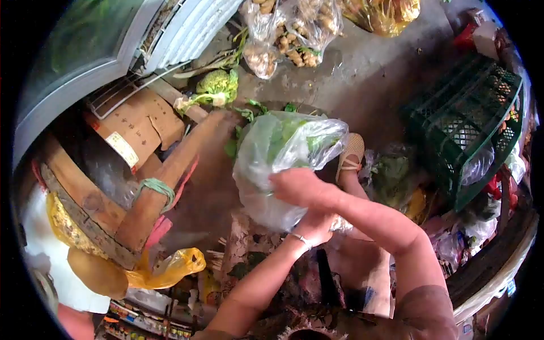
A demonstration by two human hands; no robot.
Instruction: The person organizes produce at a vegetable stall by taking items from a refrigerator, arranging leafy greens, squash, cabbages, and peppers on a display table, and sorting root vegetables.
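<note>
A clear plastic bag [255, 164] with leafy greens [292, 136] inside is in front of me, above the floor. My right hand [297, 186], slightly blurred, is closed on the near side of the bag. Just below it, my left hand [317, 225], with a bracelet at the wrist, is curled closed at the bag's lower edge. Crumpled whitish plastic shows beside its fingers. The exact grip of both hands is partly hidden. Some green leaves show past the bag's far left edge.
A green plastic crate [453, 127] is on the right. Clear bags of ginger-like roots [300, 34] lie at the back, near a green cauliflower-like head [218, 85]. Left are a cardboard box [139, 122], wooden beams [164, 187] and a yellow plastic bag [170, 271].
</note>
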